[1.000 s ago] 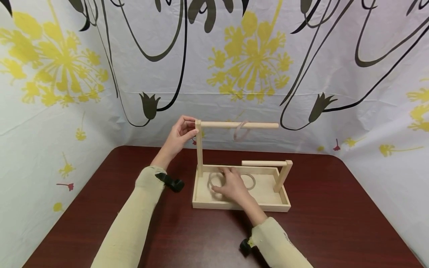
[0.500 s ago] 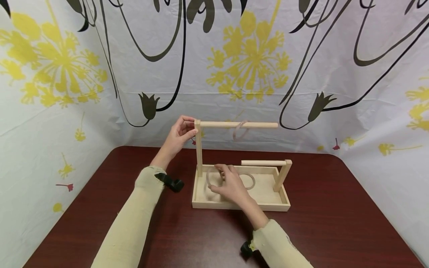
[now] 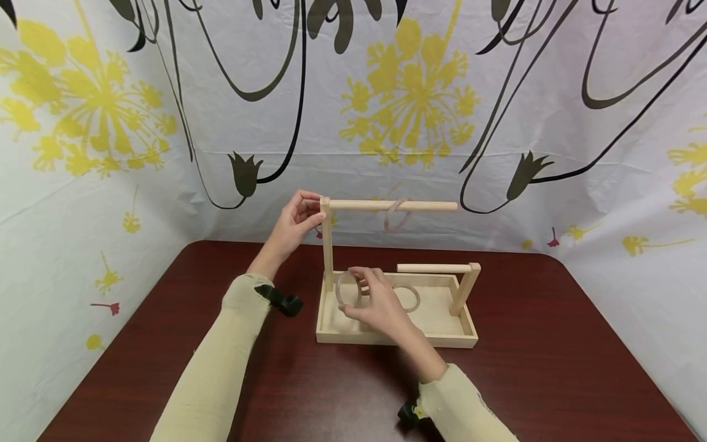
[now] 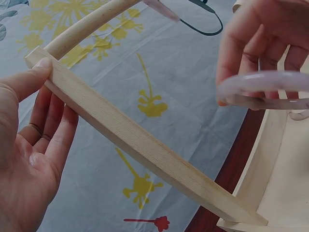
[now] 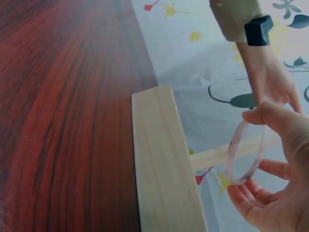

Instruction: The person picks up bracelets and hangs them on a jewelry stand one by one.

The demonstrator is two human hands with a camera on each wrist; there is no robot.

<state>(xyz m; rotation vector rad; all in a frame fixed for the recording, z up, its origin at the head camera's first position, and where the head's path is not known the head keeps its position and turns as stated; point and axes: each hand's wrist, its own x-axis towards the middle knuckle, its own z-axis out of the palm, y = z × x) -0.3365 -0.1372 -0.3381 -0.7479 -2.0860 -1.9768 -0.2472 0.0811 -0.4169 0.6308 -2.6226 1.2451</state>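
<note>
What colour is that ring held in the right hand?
The ring is pale pinkish white, clearest in the right wrist view.

Just below centre in the head view, a translucent, faintly pinkish ring (image 4: 265, 82) is held roughly on edge over the left end of an upright, pale wooden stand (image 3: 386, 339).

No text, label, brand or number can be read in any view. The wall cloth (image 3: 326, 129) bears printed yellow blossoms and dark curling stems, with no legible lettering among them. The wooden tray (image 3: 397, 339), its upright post (image 4: 145, 150) and the dark red tabletop (image 3: 309, 393) show only grain or plain surface. The translucent bangle (image 5: 231, 159) carries no readable mark; the black wrist device (image 5: 258, 31) seems unlettered, though too dark to be sure.
</note>
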